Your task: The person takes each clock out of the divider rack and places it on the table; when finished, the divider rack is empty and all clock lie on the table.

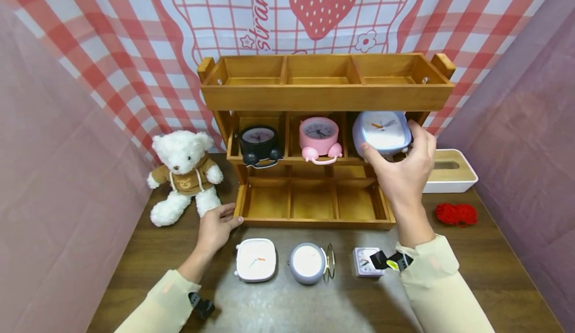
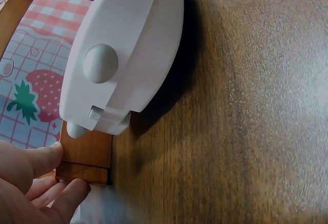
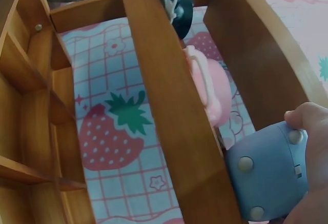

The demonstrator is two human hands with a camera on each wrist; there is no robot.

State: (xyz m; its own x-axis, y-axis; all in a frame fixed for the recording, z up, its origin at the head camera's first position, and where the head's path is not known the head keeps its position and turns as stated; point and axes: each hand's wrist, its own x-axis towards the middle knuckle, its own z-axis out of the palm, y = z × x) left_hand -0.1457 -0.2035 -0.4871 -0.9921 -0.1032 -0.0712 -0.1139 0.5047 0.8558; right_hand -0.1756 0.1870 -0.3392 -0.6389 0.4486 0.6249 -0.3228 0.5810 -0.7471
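Observation:
My right hand grips a blue alarm clock by its sides at the right compartment of the shelf's middle tier. In the right wrist view, the blue clock shows its underside with small round feet, thumb on its edge. To its left in that tier stand a pink twin-bell clock and a black twin-bell clock. My left hand holds the lower left front corner of the wooden shelf. Near it on the table lies a white square clock, seen side-on in the left wrist view.
A round grey clock and a small lilac square clock lie in front of the shelf. A white teddy bear sits at left. At right are a tissue box and red yarn.

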